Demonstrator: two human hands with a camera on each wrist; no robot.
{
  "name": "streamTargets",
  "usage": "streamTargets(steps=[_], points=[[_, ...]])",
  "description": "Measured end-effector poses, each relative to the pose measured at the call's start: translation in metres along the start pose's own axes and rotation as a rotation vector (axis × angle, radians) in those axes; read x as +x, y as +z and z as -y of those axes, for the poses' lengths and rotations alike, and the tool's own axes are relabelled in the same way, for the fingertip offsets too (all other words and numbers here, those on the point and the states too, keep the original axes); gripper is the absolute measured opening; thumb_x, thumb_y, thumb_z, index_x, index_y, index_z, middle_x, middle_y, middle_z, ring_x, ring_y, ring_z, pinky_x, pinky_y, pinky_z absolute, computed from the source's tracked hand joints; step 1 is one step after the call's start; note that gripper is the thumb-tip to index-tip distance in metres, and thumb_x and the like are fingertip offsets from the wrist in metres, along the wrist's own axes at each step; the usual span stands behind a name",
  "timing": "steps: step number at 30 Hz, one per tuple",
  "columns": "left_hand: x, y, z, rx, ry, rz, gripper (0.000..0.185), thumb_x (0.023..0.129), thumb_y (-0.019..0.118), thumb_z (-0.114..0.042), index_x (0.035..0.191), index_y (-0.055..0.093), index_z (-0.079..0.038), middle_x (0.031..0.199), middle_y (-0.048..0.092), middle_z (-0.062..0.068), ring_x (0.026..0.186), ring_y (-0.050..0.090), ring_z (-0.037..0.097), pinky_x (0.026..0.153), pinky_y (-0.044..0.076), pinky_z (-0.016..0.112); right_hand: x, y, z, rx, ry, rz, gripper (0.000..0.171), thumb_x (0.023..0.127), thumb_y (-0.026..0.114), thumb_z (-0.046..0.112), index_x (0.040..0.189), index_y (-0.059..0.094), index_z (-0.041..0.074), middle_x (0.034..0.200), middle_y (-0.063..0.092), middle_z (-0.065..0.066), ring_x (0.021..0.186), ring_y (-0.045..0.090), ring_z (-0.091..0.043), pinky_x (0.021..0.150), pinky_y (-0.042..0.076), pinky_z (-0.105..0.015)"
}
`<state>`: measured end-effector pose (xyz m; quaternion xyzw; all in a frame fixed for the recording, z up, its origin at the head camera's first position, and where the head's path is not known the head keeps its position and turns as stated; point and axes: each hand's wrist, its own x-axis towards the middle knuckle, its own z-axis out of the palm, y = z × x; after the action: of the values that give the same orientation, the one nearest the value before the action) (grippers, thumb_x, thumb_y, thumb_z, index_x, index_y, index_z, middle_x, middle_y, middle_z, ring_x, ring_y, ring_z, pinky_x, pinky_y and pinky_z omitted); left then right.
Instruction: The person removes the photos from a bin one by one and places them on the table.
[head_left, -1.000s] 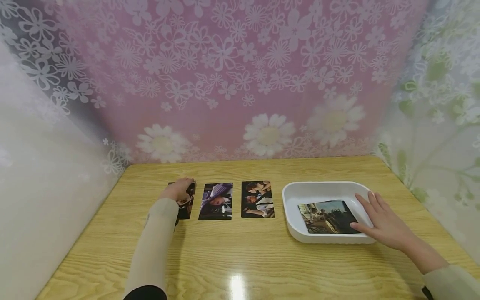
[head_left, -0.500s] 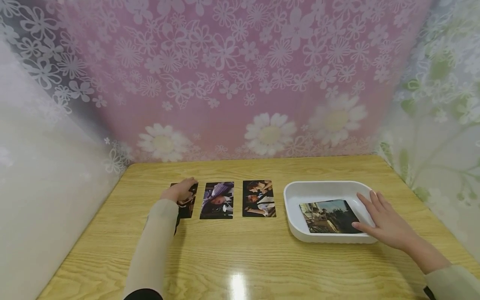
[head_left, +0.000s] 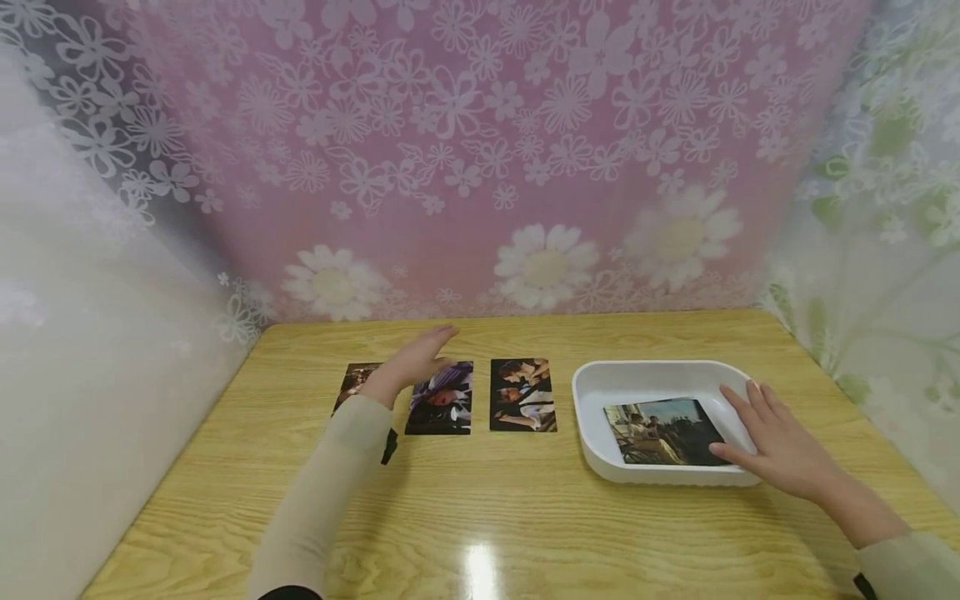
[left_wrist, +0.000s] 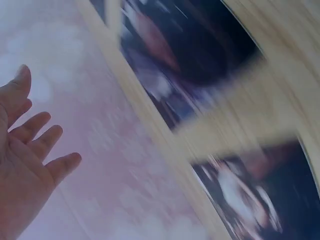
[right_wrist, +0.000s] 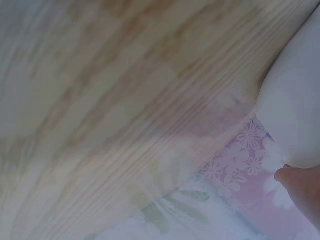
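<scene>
Pink floral backdrop point(head_left: 465, 125) is rising beyond the wood-grain table point(head_left: 570, 533), where we are working with three picture cards lying in a row and a white tray point(head_left: 660, 476) to their right. Our left hand point(head_left: 411, 364) is hovering about the top of the middle card point(head_left: 442, 408), its fingers apart and holding nothing; how high it is hovering, we cannot tell. Our forearm is partly hiding the left card point(head_left: 356, 382), while the right card point(head_left: 522, 396) is lying uncovered, with a gap beside its neighbour. We are resting our right hand point(head_left: 780, 446) at the tray's right end, fingers spread and not clamping, its thumb by the near rim. Inside the tray, another picture card point(head_left: 663, 433) is lying at a slant; whether more are lying under it, we cannot tell.

As we are judging it, we are doing this best by lifting the left wrist and sleeve point(head_left: 322, 500) well clear, since thin cards are probably sliding at a light brush. If we are straightening a card, we are wisest touching its edges with flat fingertips, pressing gently, and leaving the gaps even.
</scene>
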<state>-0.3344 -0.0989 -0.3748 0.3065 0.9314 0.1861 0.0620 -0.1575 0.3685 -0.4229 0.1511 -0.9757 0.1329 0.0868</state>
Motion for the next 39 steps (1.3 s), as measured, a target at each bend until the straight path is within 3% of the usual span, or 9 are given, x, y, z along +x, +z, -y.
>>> streamTargets(steps=[7, 12, 18, 22, 29, 39], points=[[0.015, 0.014, -0.042, -0.043, 0.099, -0.088, 0.057, 0.088, 0.054, -0.03, 0.136, 0.033, -0.008, 0.137, 0.033, 0.012, 0.123, 0.033, 0.024, 0.096, 0.03, 0.038, -0.003, 0.001, 0.002, 0.001, 0.004, -0.009, 0.085, 0.083, 0.058, 0.038, 0.143, 0.005, 0.007, 0.137, 0.003, -0.037, 0.128, -0.016, -0.034, 0.099, -0.014, -0.042], [0.027, 0.028, -0.071, -0.087, 0.123, -0.112, 0.061, 0.085, 0.054, -0.041, 0.135, 0.035, -0.011, 0.135, 0.037, 0.007, 0.12, 0.038, 0.02, 0.093, 0.034, 0.035, -0.005, -0.001, 0.003, 0.012, 0.014, 0.002, 0.084, 0.084, 0.057, 0.037, 0.143, 0.004, 0.008, 0.138, 0.0, -0.035, 0.128, -0.017, -0.034, 0.099, -0.013, -0.045], [0.04, 0.047, -0.106, -0.229, 0.16, -0.123, 0.058, 0.084, 0.056, -0.038, 0.133, 0.039, -0.011, 0.13, 0.042, 0.006, 0.112, 0.046, 0.018, 0.086, 0.041, 0.028, -0.007, -0.001, 0.005, 0.016, 0.016, 0.009, 0.084, 0.084, 0.057, 0.037, 0.143, 0.004, 0.008, 0.138, 0.0, -0.035, 0.128, -0.017, -0.033, 0.1, -0.012, -0.046], [0.046, 0.059, -0.128, -0.268, 0.201, -0.101, 0.059, 0.083, 0.057, -0.039, 0.132, 0.04, -0.011, 0.126, 0.044, 0.005, 0.111, 0.046, 0.016, 0.086, 0.04, 0.026, -0.008, 0.0, 0.006, 0.015, 0.018, 0.007, 0.085, 0.084, 0.057, 0.037, 0.143, 0.005, 0.008, 0.138, 0.0, -0.035, 0.128, -0.017, -0.032, 0.099, -0.012, -0.046], [0.058, 0.078, -0.163, -0.245, 0.283, -0.05, 0.061, 0.082, 0.057, -0.042, 0.132, 0.04, -0.011, 0.127, 0.045, 0.003, 0.114, 0.042, 0.01, 0.089, 0.036, 0.021, -0.008, -0.001, 0.009, 0.015, 0.015, -0.005, 0.084, 0.083, 0.058, 0.037, 0.143, 0.005, 0.008, 0.138, 0.002, -0.036, 0.128, -0.016, -0.033, 0.099, -0.013, -0.045], [0.072, 0.096, -0.192, -0.2, 0.319, 0.048, 0.066, 0.079, 0.063, -0.039, 0.133, 0.038, -0.009, 0.127, 0.044, 0.001, 0.112, 0.042, 0.007, 0.087, 0.034, 0.014, -0.011, -0.001, 0.012, 0.009, 0.022, 0.0, 0.084, 0.084, 0.057, 0.037, 0.143, 0.005, 0.008, 0.137, 0.001, -0.036, 0.128, -0.017, -0.033, 0.099, -0.013, -0.045]])
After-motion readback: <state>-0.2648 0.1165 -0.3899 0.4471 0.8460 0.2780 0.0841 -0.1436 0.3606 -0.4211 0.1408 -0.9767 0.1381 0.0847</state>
